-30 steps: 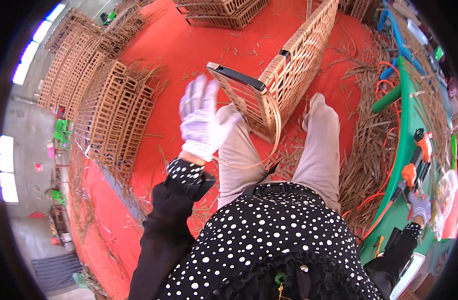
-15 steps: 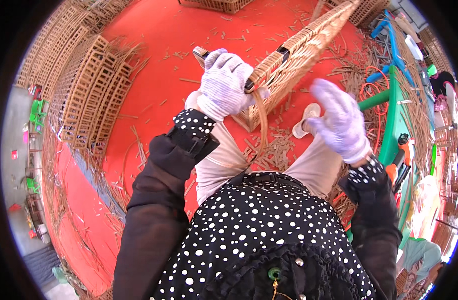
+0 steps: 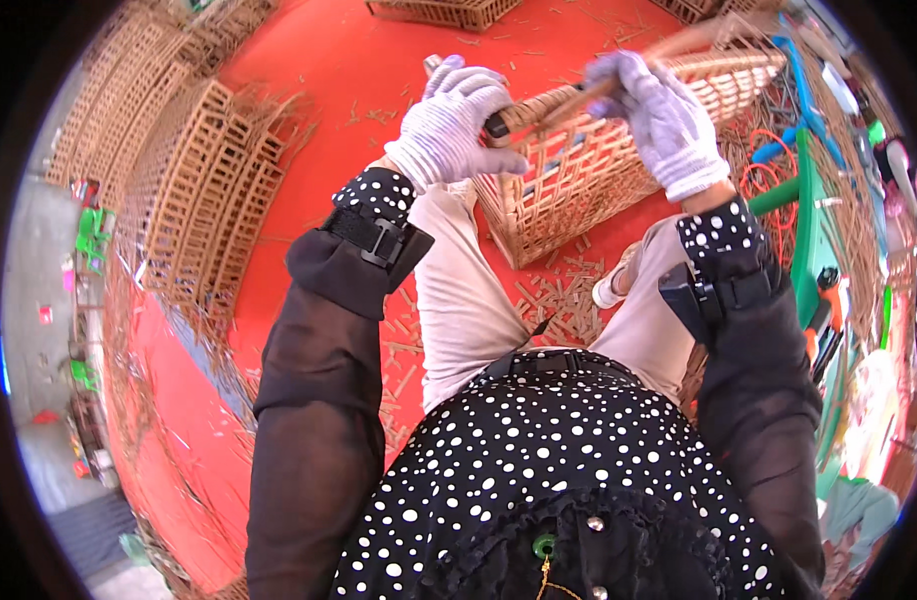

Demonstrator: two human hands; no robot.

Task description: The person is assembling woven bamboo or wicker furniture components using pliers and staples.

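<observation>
"Lilac gloves (image 3: 429, 155), both hands. What's each on?"

"Left hand (image 3: 454, 120): fingers curled over the dark bar (image 3: 495, 126) at the frame's end, gripping by the look, thumb stuck out. Right hand (image 3: 664, 125): fingers bent closed around a flat cane strip (image 3: 574, 105). Strip's blurred, so exact pinch, can't tell."

"Where's the frame?"

"Woven frame (image 3: 569, 215) sits tilted ahead of the person, near corner between the legs (image 3: 464, 290), over red floor (image 3: 319, 60) with cane scraps (image 3: 569, 300). Touching the floor? Can't tell."

"Why held like that?"

"Judgement: left steadies the bar, right holds the strip out for tension. Between the legs, probably so both hands reach."

"Containers?"

"Lattice crates (image 3: 194, 210) stacked left, more along the top edge. Contents: can't make out. Frame's sides are open weave; inside, nothing identifiable. Green table (image 3: 809, 230) right, orange tool (image 3: 831, 300) by it. Next."
</observation>
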